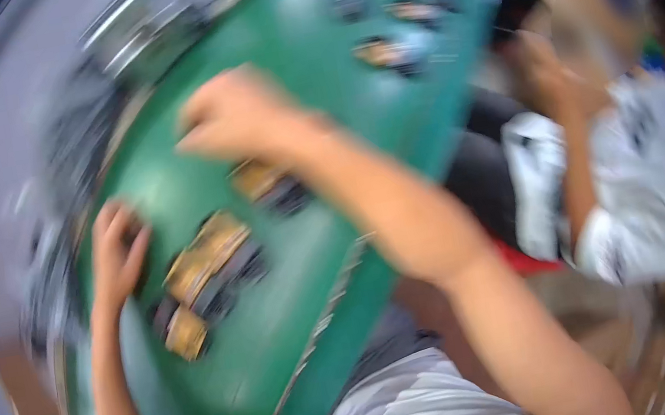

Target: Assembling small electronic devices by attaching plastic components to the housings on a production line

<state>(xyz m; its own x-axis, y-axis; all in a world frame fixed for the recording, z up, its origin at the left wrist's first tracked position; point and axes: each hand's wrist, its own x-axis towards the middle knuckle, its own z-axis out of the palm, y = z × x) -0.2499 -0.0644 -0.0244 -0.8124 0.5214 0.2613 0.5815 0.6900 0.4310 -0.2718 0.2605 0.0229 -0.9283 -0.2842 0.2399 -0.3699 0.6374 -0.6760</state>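
Observation:
The picture is smeared by motion. My left hand (118,252) is at the left side of the green table (295,301), thumb and fingers apart, with nothing visible in it. Right beside it stands a yellow and black toy truck (214,262), its smaller front part (186,333) pointing toward me. Further out, my right hand (234,117) is held above the table with its fingers curled closed. Whatever it may hold is hidden. Just below its wrist sits another yellow and black toy vehicle piece (264,179), partly covered by my forearm.
More blurred toy vehicles (390,53) stand in a row toward the table's far right end. A person in a white shirt (652,172) sits along the right edge. Clear plastic bags or wrapped goods (77,127) line the table's left side.

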